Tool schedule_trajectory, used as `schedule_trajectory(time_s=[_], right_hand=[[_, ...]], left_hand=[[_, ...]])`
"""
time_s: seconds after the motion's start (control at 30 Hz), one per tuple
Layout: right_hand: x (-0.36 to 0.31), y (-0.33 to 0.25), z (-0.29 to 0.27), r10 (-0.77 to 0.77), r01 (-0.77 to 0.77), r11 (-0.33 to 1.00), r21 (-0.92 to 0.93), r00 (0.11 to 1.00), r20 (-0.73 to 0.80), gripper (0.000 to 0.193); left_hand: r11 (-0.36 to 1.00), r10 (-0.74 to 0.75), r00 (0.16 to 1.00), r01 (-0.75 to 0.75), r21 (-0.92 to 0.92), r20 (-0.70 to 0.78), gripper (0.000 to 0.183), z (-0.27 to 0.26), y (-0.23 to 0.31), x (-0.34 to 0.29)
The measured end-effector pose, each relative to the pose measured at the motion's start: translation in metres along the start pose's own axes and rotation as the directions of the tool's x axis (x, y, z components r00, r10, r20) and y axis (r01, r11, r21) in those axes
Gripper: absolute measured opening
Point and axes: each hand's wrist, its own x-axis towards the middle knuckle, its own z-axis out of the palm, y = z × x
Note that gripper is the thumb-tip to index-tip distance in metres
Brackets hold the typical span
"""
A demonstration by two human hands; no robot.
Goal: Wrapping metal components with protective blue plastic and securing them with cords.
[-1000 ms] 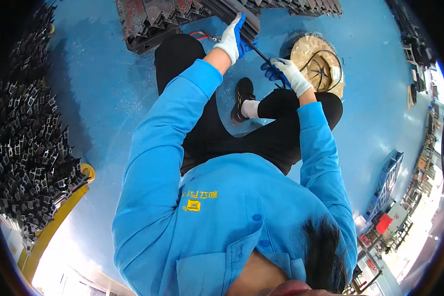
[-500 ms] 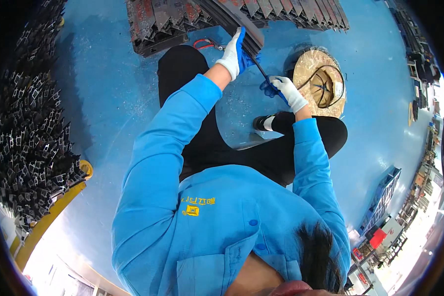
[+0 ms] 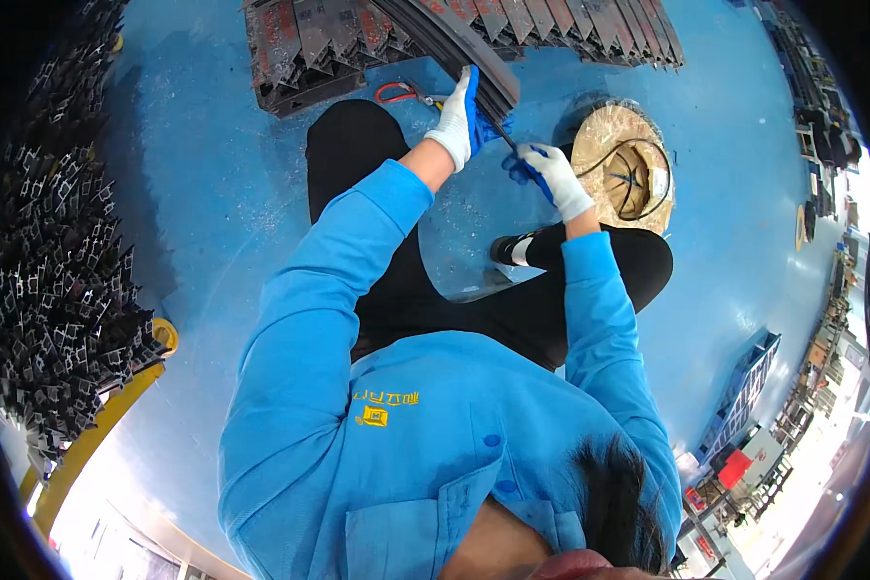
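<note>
so on the far left edge of the blue floor [image 3: 213, 193] there's a big heap of dark metal profiles [image 3: 48, 280] with a yellow bar [image 3: 106, 406] running along its near side, well clear of the work. the person is sitting on the floor, legs folded. left hand [image 3: 459, 121], white glove with blue palm, has its fingers wrapped shut around the end of a long dark strip bundle [image 3: 454, 43] that curves off toward the top edge, lying over a row of reddish-dark angled pieces [image 3: 300, 48]. just beside it the right hand [image 3: 551, 174] is closed in a pinch on a thin black cord [image 3: 498, 135] that feeds into the strip end. further right sits a round wooden spool [image 3: 628, 164] with more black cord looped on it.

what i'd worry about: the cord could slip out of that pinch or kink if the spool snags, and the strip end looks like it could bite a glove if the left grip shifts. red-handled pliers [image 3: 401, 92] lie near the knee, easy to kick.
</note>
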Motion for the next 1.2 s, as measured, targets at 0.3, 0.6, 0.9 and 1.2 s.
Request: schedule_trajectory(time_s=[0.3,0.6,0.9,1.2], right_hand=[[-0.003,0.0,-0.007,0.037,-0.038,0.996,-0.079,0.999,-0.004,0.024],[0.007,0.017,0.011,0.023,0.01,0.992,0.123,0.963,-0.267,0.025],[-0.014,0.022,-0.019,0.016,-0.005,0.994,0.11,0.995,-0.103,0.024],[-0.009,0.013,0.003,-0.088,0.086,0.996,-0.028,0.991,-0.101,0.024]], left_hand=[[1.0,0.0,0.999,0.0,-0.002,-0.047,0.064,-0.004,-0.001,0.003],[0.999,0.037,0.999,-0.038,0.023,0.035,0.067,-0.037,-0.011,0.028],[1.0,0.006,1.0,-0.006,-0.014,-0.018,0.067,-0.008,-0.002,0.009],[0.999,0.04,0.999,-0.04,0.001,0.0,0.068,-0.015,-0.007,0.007]])
